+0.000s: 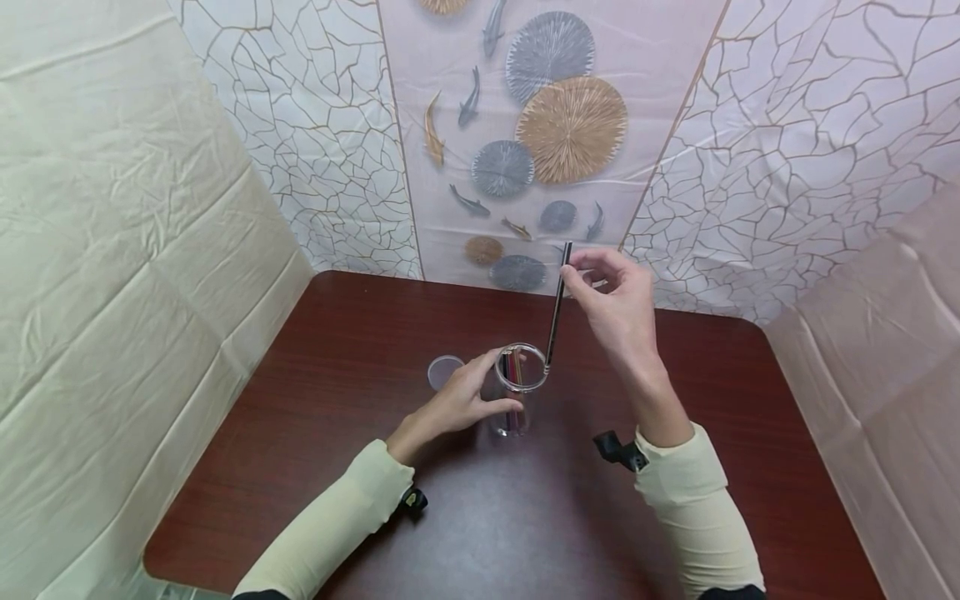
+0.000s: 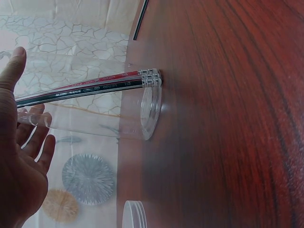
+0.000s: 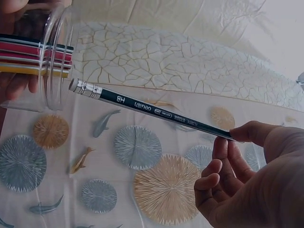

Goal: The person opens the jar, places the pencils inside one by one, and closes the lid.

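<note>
A clear plastic jar point(image 1: 512, 421) stands upright on the table. My left hand point(image 1: 467, 395) grips it from the left near the top, thumb on the near side and fingers around the far side. Several pencils point(image 2: 95, 90), black, red and yellow, lean inside with their silver eraser ends at the bottom in the left wrist view. Up at the right, my right hand point(image 1: 618, 302) pinches a dark HB pencil point(image 3: 156, 110) near one end between thumb and fingers. That pencil slants, its eraser end hanging down right at the outer right side of the jar's rim point(image 1: 522, 345).
A round pale lid point(image 1: 446, 372) lies on the table left of the jar, behind my left hand. One thin dark stick point(image 2: 141, 19) shows at the top of the left wrist view. The brown wooden table point(image 1: 360, 325) ends at a patterned cloth wall point(image 1: 345, 167).
</note>
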### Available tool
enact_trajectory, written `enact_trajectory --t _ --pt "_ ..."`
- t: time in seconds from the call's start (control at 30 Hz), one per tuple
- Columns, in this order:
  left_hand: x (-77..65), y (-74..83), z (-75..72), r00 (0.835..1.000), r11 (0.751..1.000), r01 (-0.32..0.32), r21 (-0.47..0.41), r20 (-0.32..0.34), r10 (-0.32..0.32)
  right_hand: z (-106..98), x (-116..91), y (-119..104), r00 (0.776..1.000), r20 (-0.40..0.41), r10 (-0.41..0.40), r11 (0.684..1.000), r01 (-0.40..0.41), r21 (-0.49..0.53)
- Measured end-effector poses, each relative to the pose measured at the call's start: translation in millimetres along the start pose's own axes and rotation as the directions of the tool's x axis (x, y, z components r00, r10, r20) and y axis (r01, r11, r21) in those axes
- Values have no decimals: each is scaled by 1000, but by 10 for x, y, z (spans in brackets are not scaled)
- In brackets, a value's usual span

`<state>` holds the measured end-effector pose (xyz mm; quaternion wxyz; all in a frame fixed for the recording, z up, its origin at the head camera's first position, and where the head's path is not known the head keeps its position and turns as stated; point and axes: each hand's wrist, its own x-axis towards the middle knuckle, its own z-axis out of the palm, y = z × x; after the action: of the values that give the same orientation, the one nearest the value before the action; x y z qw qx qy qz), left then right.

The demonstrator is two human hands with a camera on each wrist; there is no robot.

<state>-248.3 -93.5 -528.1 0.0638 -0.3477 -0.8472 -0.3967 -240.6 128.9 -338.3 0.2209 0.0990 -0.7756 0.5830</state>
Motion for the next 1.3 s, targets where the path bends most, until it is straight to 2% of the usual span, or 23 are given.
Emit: enact_trajectory --t 0.37,0.7,1.1,1.3 --pt "-1 -5 1 1000 1000 -5 -4 1 5 63 -38 62 1000 18 18 1000 -18 4" --pt "2 -4 1 1000 1000 -3 -7 -3 3 151 -123 234 997 59 45 999 -43 -20" --pt "-2 -11 4 1000 1000 3 -26 5 -3 263 -257 473 992 118 49 993 -36 -109" --pt "-1 -18 6 1000 1000 12 -26 11 -12 322 -328 551 989 137 64 982 -37 -187"
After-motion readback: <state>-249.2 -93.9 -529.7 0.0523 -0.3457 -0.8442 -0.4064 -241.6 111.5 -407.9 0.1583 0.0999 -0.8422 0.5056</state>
